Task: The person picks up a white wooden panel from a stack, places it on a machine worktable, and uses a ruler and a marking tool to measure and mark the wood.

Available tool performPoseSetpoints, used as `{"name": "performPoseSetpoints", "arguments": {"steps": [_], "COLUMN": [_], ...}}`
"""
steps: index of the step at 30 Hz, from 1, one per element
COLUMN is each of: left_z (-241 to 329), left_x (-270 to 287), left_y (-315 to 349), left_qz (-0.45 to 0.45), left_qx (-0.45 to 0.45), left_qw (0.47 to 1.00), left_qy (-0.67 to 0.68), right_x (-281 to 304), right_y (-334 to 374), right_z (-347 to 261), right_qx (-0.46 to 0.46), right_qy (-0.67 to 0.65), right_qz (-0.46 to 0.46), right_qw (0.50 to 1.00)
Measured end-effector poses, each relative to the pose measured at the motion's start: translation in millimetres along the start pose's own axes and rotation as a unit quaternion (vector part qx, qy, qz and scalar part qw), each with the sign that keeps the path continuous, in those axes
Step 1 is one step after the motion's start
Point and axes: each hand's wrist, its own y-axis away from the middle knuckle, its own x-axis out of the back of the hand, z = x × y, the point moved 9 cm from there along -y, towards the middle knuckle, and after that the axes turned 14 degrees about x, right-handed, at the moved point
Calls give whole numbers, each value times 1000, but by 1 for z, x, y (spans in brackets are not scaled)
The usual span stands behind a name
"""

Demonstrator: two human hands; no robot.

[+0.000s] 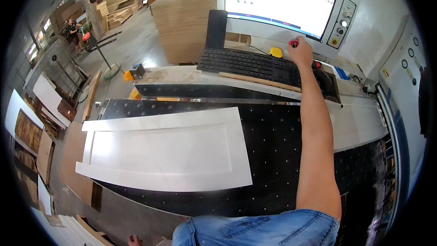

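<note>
My right arm stretches forward over the keyboard [250, 66]. At its end my right hand [301, 54] is closed around a small red and black object [293, 43], just below the lit monitor [277, 2]; its kind I cannot make out. A yellow object [276, 52] lies just left of that hand. A white panel with a recessed centre and raised border strips [159, 148] rests on the black, dotted work table [273, 155], touched by neither hand. Low at the bottom edge, part of my left hand [134, 240] shows, its fingers mostly cut off.
A control strip with buttons [341, 25] flanks the monitor. Behind the keyboard shelf rises a tall stack of boards [182, 27]. Fans [57, 59] and leaning panels [50, 93] stand at the left; a person [73, 29] is far off. A machine cabinet [405, 64] borders the right.
</note>
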Motion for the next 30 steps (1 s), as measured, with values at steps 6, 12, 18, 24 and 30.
{"name": "performPoseSetpoints", "arguments": {"steps": [6, 12, 18, 24, 30], "left_z": [210, 426, 487, 477, 459], "left_x": [47, 42, -101, -119, -82], "left_y": [87, 256, 377, 349, 276], "left_qz": [174, 8, -394, -550, -566], "left_qx": [-196, -421, -437, -324, -237], "left_qw": [952, 847, 787, 716, 717], "left_qy": [159, 325, 188, 284, 330], "right_x": [49, 58, 79, 74, 50], "right_y": [97, 210, 336, 387, 418], "right_z": [-117, -247, -391, -463, -537], "right_qx": [37, 111, 361, 421, 421], "right_qy": [-627, -606, -519, -471, -456], "right_qz": [-21, -203, -281, -251, -299], "right_qw": [778, 761, 722, 733, 725]}}
